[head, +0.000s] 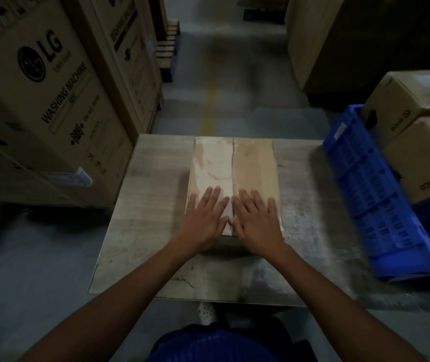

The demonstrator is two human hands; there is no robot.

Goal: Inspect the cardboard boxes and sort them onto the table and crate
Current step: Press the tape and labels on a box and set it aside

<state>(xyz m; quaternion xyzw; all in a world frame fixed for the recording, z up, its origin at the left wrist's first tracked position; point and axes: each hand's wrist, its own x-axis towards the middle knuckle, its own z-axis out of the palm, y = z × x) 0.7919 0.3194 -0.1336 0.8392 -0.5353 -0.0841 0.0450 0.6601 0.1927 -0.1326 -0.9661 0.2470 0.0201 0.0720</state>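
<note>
**Both palms pressing flat on a taped box at the table**

A person is leaning over a pale, scuffed wooden table (156, 205) and laying both hands on a flat brown cardboard box sealed with clear tape (234, 165). The box is lying in the middle of the tabletop, its long side running away from the person, a seam down its centre. The left hand (203, 218) is spreading open, fingers splayed, on the lighter half; the right hand (257, 220) is lying just beside it, equally flat on the browner half. Neither is gripping anything.

This looks like the inspection step: feeling the lid and tape before deciding where the box belongs. Lifting it next would likely mean sliding the fingers out to the long side edges, which are free on both sides.

Bare tabletop is showing left, right and in front of the box. Close on the right, a blue perforated plastic crate (365, 192) is sitting tilted, with two smaller brown cartons (417, 158) stacked in it. On the left, a tall printed washing-machine carton (51, 100) is crowding the table's corner. An open aisle is running ahead.
</note>
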